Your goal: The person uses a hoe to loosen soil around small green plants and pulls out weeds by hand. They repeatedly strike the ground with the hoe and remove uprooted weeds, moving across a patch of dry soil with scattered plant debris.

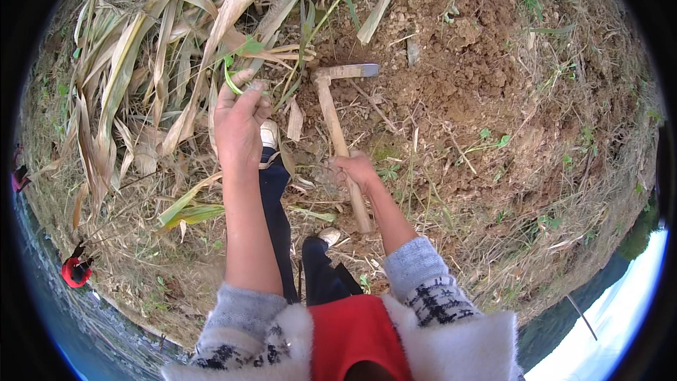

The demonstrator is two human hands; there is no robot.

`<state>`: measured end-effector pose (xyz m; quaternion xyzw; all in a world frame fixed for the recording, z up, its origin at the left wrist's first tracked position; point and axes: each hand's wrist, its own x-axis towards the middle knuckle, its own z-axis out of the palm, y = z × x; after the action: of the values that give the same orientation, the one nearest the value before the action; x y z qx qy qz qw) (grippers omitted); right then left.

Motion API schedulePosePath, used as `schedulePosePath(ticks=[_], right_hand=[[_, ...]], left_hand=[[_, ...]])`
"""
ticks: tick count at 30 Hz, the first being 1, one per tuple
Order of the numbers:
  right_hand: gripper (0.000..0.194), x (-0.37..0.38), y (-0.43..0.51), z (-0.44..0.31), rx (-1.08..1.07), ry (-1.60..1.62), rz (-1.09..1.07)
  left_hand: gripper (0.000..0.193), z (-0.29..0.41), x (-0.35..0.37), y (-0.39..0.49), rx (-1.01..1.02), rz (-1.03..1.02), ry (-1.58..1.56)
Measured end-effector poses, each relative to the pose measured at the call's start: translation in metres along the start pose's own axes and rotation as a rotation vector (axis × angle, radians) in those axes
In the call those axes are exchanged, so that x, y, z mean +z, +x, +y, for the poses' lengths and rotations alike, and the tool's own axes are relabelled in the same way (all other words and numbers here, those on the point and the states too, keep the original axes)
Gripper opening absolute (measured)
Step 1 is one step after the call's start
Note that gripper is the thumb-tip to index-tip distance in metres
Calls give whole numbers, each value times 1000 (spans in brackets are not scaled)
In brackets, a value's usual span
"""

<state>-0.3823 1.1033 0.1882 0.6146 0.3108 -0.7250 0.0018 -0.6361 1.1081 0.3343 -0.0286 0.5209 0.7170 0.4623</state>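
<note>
My right hand grips the wooden handle of a hoe in its lower half. The hoe's head, coated with soil and bright at its edge, points right above bare brown soil. Raised at the left, my left hand pinches a curved green plant stem with small leaves between thumb and fingers. Beside and beyond that hand lie long dry corn leaves. What the palm holds is partly hidden by the back of the hand.
My feet, in light shoes, stand on ground with dry straw. A small weed grows in the soil to the right. A person in red is far off at the left edge, with another person above. A thin pole rises at lower right.
</note>
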Motion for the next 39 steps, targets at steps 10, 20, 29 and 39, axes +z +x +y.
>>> schedulePosePath(ticks=[10,20,29,39], right_hand=[[19,-25,-129,-35,-667,9,267],[34,-26,27,-32,55,-714,167],[33,9,47,3,-132,-367,282],[32,-9,14,9,-209,-194,326]], left_hand=[[32,-63,-16,1,-57,-54,304],[46,-204,-90,88,-51,188,286],[48,-224,-80,116,12,25,238],[30,-238,-77,147,235,75,673]])
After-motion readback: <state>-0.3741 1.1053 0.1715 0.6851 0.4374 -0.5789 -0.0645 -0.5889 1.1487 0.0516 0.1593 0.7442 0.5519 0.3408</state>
